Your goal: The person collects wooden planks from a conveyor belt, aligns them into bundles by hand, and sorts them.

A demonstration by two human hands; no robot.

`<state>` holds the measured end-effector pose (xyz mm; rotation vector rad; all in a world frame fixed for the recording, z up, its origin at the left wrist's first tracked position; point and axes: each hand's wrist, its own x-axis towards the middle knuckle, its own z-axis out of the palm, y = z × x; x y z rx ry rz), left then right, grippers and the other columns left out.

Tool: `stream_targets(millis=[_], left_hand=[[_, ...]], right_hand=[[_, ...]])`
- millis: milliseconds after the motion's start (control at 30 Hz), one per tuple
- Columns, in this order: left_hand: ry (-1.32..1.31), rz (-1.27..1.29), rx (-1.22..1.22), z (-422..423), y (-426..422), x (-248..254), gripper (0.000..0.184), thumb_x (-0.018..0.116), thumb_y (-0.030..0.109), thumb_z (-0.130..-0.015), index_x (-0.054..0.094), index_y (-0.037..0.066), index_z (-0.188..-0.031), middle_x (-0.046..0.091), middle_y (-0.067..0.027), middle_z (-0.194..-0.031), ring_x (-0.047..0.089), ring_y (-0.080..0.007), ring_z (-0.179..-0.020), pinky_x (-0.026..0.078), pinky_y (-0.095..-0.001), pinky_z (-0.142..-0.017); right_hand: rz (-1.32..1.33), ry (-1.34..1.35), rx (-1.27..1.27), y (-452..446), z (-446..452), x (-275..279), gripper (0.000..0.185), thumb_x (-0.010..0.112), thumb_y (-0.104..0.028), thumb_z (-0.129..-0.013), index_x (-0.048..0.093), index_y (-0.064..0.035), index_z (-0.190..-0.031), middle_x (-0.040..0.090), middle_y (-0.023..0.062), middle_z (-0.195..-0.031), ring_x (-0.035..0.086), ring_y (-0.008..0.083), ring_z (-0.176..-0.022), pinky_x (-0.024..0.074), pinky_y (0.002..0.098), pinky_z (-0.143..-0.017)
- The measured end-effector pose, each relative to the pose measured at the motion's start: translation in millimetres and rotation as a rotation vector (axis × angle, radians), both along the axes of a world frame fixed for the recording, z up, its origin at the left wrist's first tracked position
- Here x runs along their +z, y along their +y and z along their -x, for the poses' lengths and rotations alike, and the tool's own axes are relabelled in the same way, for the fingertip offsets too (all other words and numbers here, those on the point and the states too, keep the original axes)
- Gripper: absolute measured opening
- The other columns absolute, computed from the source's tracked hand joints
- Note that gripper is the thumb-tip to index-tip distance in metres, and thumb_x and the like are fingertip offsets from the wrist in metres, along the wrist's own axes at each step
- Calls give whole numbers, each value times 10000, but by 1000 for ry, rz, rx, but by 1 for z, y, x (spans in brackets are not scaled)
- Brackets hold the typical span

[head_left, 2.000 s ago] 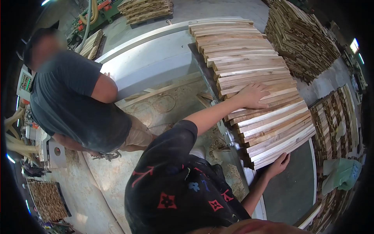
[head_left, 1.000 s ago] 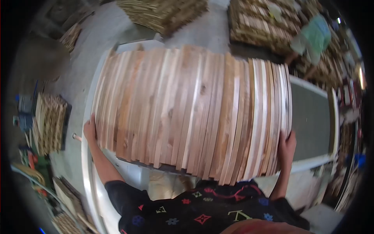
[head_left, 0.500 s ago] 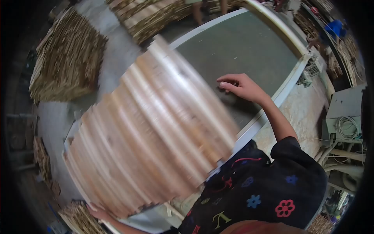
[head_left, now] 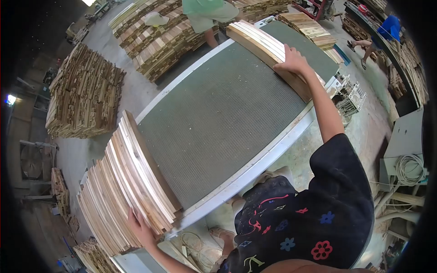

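Pale wooden strips stand on edge, packed side by side in a row at the left end of a green conveyor belt. My left hand lies on the near end of this row, its fingers stretched over the strips. Across the belt, a narrower bunch of wooden strips also lies crosswise. My right hand is over its near part, thumb against the side facing the bare belt and fingers on top; the far side of that grip is hidden.
Tall stacks of wood stand on the floor beyond the belt. A person in a green shirt is beside another stack. More boards lie past the belt's far end. A grey cabinet with coiled cable stands at right.
The blurred, tilted sheet of strips is now a row standing on edge at the left. My right hand has moved from above the belt onto the far bunch; my left hand has shifted right.
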<state>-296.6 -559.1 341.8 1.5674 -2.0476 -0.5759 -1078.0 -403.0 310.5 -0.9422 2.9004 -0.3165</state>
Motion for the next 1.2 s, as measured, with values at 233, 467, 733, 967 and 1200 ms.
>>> stream_targets(millis=[233, 467, 733, 967, 1200], left_hand=[[-585, 41, 113, 100, -24, -15, 693, 498, 523, -963, 342, 169, -1538, 259, -124, -1616, 180, -344, -1503, 84, -610, -1175], [-598, 104, 103, 90, -27, -23, 754, 507, 582, -943, 318, 177, -1551, 268, -132, -1611, 213, -341, -1493, 98, -627, -1167], [-538, 113, 141, 96, -23, -18, 823, 586, 618, -869, 351, 199, -1538, 297, -128, -1598, 222, -353, -1487, 73, -596, -1191], [-343, 274, 66, 102, -5, -10, 577, 618, 445, -917, 568, 68, -1352, 498, -200, -1433, 357, -392, -1400, 241, -562, -1150], [187, -187, -291, 240, 77, -9, 544, 688, 335, -898, 575, -33, -1282, 567, -231, -1242, 560, -370, -1165, 448, -427, -1000]], right_hand=[[110, 45, 101, 22, -104, 10, 1020, 778, -454, -623, 378, 59, -1407, 544, 269, -1235, 548, 405, -1142, 454, 502, -950], [179, 20, 419, 3, -254, 14, 1044, 784, -449, -656, 345, 117, -1416, 531, 248, -1214, 520, 369, -1126, 411, 458, -946], [173, -23, 563, -97, -324, 18, 1092, 782, -496, -669, 313, 121, -1439, 532, 240, -1202, 528, 354, -1097, 424, 462, -919], [78, -334, 667, -86, -282, 24, 1185, 686, -692, -696, 265, 66, -1505, 485, 286, -1377, 534, 411, -1222, 488, 491, -973], [321, -620, 625, -68, -318, 25, 829, 736, -435, -760, 466, 59, -1368, 554, 299, -1272, 568, 402, -1164, 450, 448, -1011]])
